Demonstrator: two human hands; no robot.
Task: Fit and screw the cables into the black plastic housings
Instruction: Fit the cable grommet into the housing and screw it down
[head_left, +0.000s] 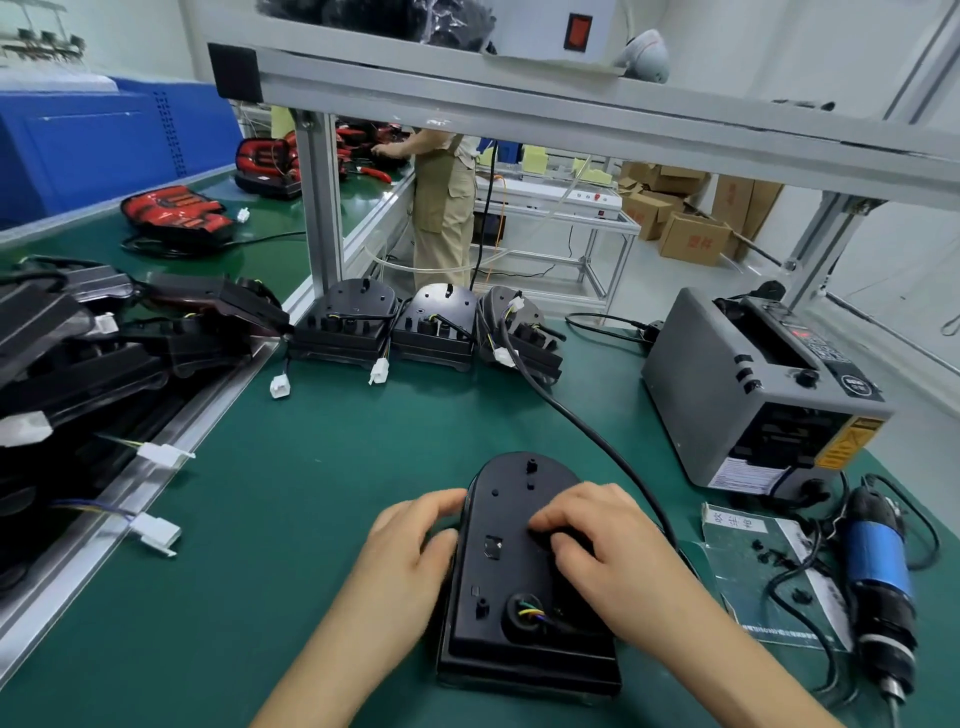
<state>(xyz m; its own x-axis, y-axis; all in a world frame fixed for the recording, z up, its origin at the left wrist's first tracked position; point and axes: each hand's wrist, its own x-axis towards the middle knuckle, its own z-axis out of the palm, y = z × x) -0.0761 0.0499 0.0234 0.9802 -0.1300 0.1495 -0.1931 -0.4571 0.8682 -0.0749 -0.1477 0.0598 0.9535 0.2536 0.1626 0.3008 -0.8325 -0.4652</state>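
A black plastic housing (511, 587) lies flat on the green mat in front of me. My left hand (410, 545) grips its left edge, fingers curled over the rim. My right hand (597, 540) rests on the housing's right half, its fingertips curled down on a black part near the middle; what they pinch is hidden. A black cable (587, 431) runs from the back of the bench under my right hand. Coloured wires (530, 612) show in a round black grommet at the housing's near end.
Three more housings (431, 322) with white connectors stand in a row at the back. A heap of housings (104, 332) fills the left side. A grey tape dispenser (753, 389) sits right, an electric screwdriver (878, 582) and a sheet with small black parts (774, 566) lie near right. A person (444, 208) stands beyond.
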